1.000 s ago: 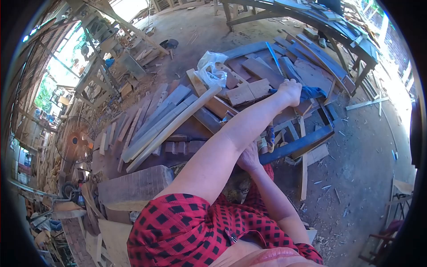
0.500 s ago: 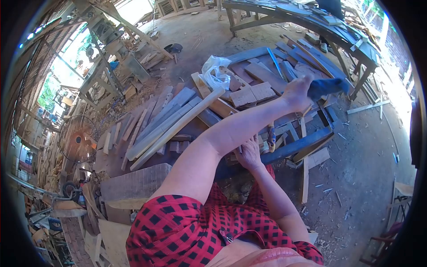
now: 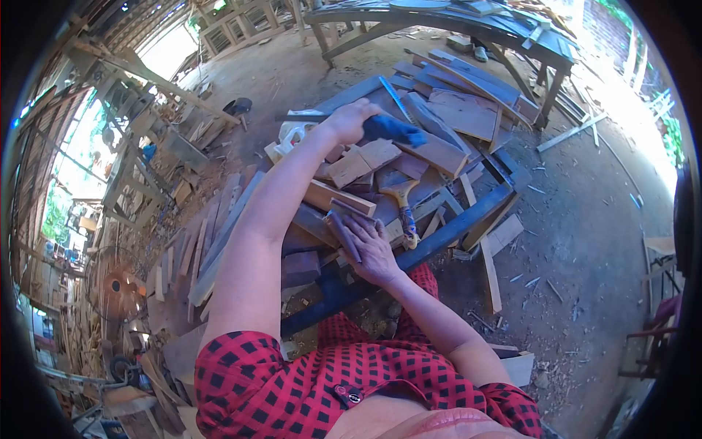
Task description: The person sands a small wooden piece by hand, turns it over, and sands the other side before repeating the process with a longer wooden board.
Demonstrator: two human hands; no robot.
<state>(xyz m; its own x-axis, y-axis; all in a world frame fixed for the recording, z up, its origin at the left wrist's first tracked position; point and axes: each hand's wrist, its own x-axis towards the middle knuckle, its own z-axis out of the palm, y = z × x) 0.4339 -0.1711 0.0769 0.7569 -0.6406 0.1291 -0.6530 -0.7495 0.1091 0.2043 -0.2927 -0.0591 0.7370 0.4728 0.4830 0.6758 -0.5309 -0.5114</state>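
My left hand (image 3: 352, 121), on the outstretched left arm, is closed around a bunched dark blue cloth (image 3: 395, 130) above the pile of wood. Nearer to me, my right hand (image 3: 371, 252) has its fingers laid over a small brown wooden block (image 3: 345, 235), which stands tilted beside a longer light-edged board (image 3: 340, 197). The right thumb is hidden. A brush (image 3: 406, 212) with a pale head lies just right of that hand. Two short pale blocks (image 3: 362, 162) rest below the cloth, and a blue ruler-like strip (image 3: 396, 99) lies beyond it.
A dark frame rail (image 3: 446, 233) runs along the pile's near side. White plastic bag (image 3: 294, 132) sits partly behind my left arm. A workbench (image 3: 431, 20) loaded with boards stands at the back. A round fan (image 3: 117, 285) is at left, and scraps litter the floor.
My left hand has swung leftward over the pile with the cloth. The view has shifted, and my right hand and the block under it now show uncovered by the left arm.
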